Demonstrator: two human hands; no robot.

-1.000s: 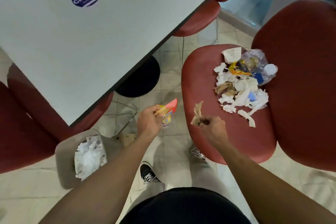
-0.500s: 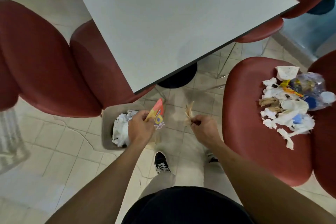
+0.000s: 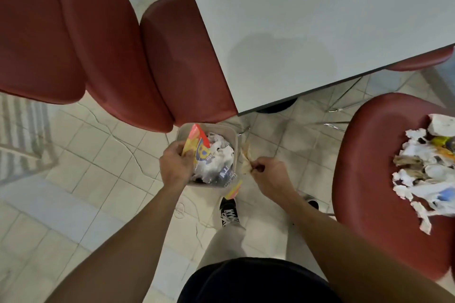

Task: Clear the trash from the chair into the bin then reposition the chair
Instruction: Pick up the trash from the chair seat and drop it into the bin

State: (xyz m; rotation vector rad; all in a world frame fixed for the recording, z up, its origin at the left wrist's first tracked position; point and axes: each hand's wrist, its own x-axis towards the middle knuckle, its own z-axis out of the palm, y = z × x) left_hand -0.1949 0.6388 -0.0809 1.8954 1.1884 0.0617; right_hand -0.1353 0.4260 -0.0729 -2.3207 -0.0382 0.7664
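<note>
The bin (image 3: 232,135) stood on the tiled floor (image 3: 98,179), just below the corner of the counter (image 3: 307,32) and just beside a red seat (image 3: 172,56) tucked under that counter. The bin already held crumpled white paper and clear plastic. The left hand (image 3: 175,165) was over the left rim of the bin, and its grip was clamped on a red and yellow wrapper (image 3: 195,144) that stood up above the opening. The right hand (image 3: 269,176) was just to the right of the bin, outside its rim, and its fingers pinched a small brown scrap (image 3: 245,158) that hung over the floor close to the bin wall. A yellow and pink piece (image 3: 234,189) lay on the floor, touching the near edge of the bin. The chair (image 3: 369,179) stood well to the right of the bin, and the trash (image 3: 428,170) was heaped on the far right part of its seat: white tissue, brown paper, a white cup and some plastic. A black shoe (image 3: 229,211) was on the floor near the bin.
</note>
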